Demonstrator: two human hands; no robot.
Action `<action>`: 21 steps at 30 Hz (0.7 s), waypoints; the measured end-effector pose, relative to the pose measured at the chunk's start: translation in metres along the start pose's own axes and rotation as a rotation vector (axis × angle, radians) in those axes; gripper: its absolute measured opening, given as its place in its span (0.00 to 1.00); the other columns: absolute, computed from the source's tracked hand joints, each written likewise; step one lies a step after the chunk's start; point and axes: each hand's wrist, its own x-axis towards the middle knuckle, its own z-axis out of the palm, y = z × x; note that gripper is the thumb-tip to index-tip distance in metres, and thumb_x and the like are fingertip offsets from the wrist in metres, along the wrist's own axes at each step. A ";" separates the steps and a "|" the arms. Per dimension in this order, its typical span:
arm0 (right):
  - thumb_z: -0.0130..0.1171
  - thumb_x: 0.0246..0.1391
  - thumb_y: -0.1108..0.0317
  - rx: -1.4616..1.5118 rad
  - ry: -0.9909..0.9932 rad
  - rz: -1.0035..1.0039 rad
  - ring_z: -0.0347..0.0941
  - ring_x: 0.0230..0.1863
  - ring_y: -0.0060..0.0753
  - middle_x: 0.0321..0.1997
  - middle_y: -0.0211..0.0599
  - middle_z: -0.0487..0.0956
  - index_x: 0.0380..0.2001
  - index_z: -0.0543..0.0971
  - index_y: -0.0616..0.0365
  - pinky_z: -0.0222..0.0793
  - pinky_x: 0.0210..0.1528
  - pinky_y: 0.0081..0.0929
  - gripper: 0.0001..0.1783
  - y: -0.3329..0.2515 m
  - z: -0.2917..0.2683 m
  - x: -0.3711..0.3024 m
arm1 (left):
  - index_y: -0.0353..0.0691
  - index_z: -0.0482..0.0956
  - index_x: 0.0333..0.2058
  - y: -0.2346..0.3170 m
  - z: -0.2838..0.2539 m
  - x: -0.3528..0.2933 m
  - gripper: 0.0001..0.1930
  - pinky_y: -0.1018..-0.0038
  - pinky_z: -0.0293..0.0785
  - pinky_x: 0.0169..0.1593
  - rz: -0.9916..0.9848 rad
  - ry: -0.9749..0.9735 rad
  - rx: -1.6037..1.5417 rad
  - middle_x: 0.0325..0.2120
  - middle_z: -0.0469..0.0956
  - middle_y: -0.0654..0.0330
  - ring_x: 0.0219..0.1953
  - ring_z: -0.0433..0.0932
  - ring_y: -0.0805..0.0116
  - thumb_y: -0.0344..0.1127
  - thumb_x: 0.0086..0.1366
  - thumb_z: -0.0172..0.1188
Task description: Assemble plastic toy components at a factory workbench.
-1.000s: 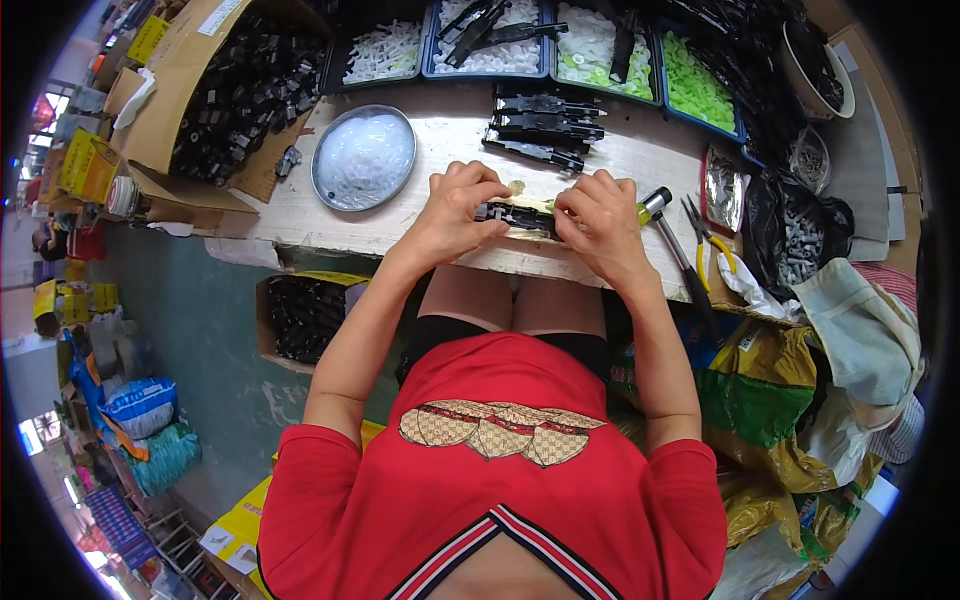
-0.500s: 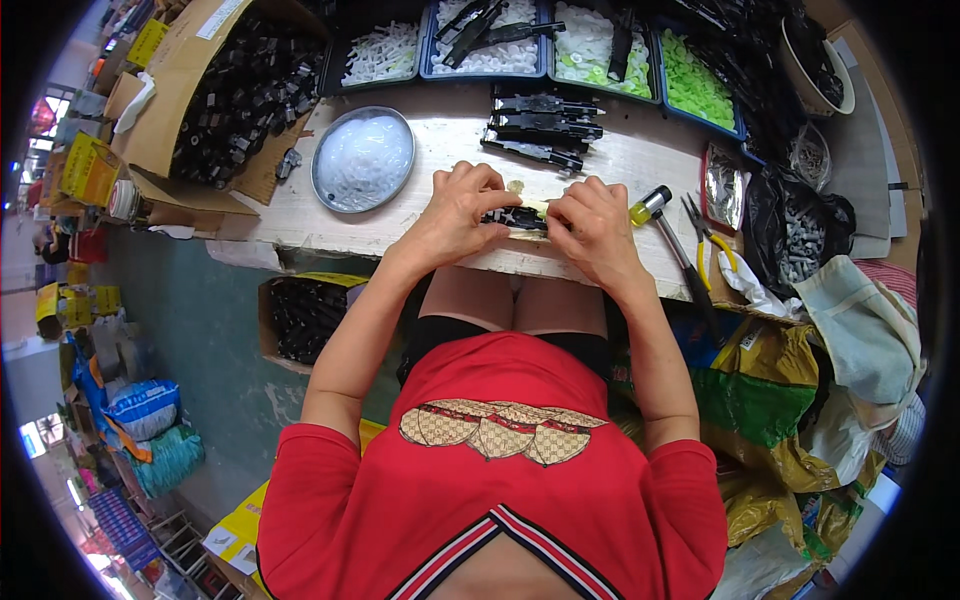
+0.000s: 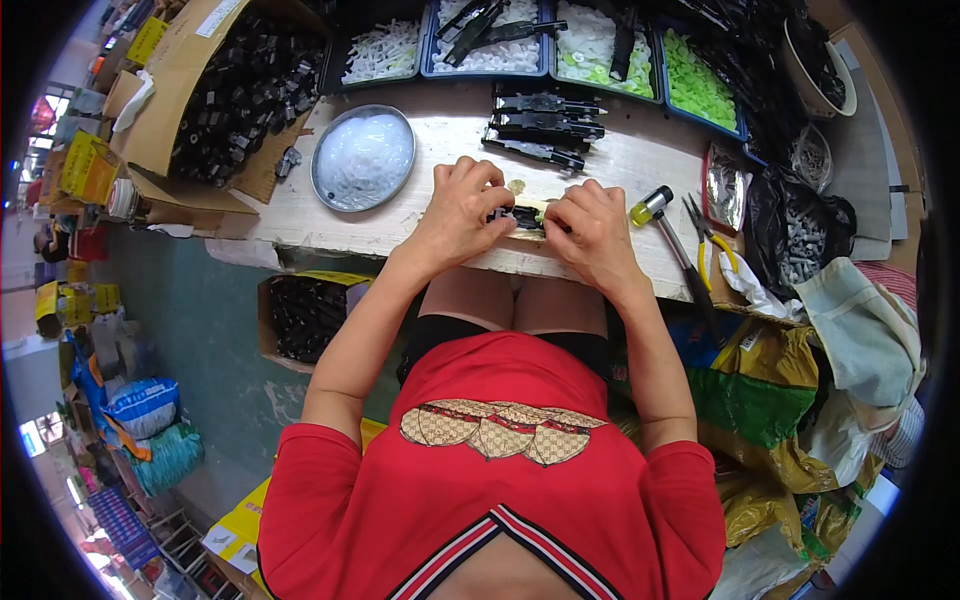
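Both my hands work close together at the bench's near edge. My left hand [image 3: 462, 212] is closed on the left end of a small black part [image 3: 523, 216], long and narrow like the others stacked beyond it. The fingers of my right hand [image 3: 590, 228] pinch its right end. Only the middle of the part shows; my fingers cover its ends. Past my hands lies a stack of similar long black parts [image 3: 545, 128]. A hammer [image 3: 672, 235] with a yellow-tipped head rests right of my right hand, beside yellow-handled pliers [image 3: 708, 243].
Left on the white bench [image 3: 440, 120] stands a round dish [image 3: 318, 183] of whitish translucent grease-like stuff. A cardboard box [image 3: 165, 120] of black parts is further left. Trays of white pieces [image 3: 385, 52] and green pieces [image 3: 695, 85] line the back. A black bag [image 3: 835, 215] holds screw-like pieces.
The fingers of my left hand have shifted slightly on the black part, and more of its middle shows. My right hand has moved only a little.
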 end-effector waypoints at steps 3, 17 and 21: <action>0.60 0.39 0.70 0.002 0.007 -0.013 0.64 0.31 0.30 0.23 0.28 0.69 0.20 0.74 0.52 0.51 0.35 0.30 0.04 -0.003 0.002 0.002 | 0.42 0.78 0.31 -0.002 0.000 -0.002 0.13 0.68 0.55 0.45 -0.024 0.003 -0.097 0.34 0.71 0.62 0.41 0.66 0.64 0.37 0.44 0.65; 0.60 0.39 0.70 -0.043 0.002 -0.088 0.65 0.31 0.30 0.24 0.27 0.69 0.22 0.75 0.53 0.52 0.36 0.30 0.04 -0.006 0.021 0.016 | 0.42 0.75 0.25 -0.008 0.008 -0.010 0.09 0.67 0.57 0.45 -0.092 0.047 -0.225 0.36 0.71 0.61 0.42 0.66 0.62 0.34 0.42 0.63; 0.60 0.39 0.69 0.018 0.066 -0.010 0.65 0.31 0.28 0.24 0.26 0.70 0.21 0.75 0.51 0.51 0.35 0.31 0.04 0.004 0.012 0.014 | 0.41 0.75 0.27 -0.004 0.000 -0.006 0.09 0.69 0.57 0.48 -0.149 0.005 -0.235 0.37 0.72 0.62 0.43 0.67 0.63 0.30 0.43 0.64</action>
